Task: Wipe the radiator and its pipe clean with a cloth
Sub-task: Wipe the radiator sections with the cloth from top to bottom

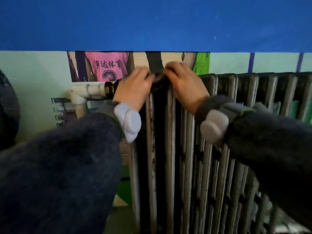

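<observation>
A grey, grimy column radiator [224, 149] stands against the wall, its ribs running down to the floor. A white plastic pipe [87, 91] with an elbow joins its top left end through a dark metal fitting [109, 87]. A dark grey cloth [157, 78] lies over the top of the radiator's left ribs. My left hand [133, 88] and my right hand [184, 85] both rest on the radiator's top, fingers curled onto the cloth from either side. Most of the cloth is hidden under my fingers.
A blue band [152, 22] covers the upper wall. A poster [108, 66] showing a pink jersey hangs behind the radiator's left end. Pale wall lies to the left of the pipe. Both wrists carry grey-white strapped devices.
</observation>
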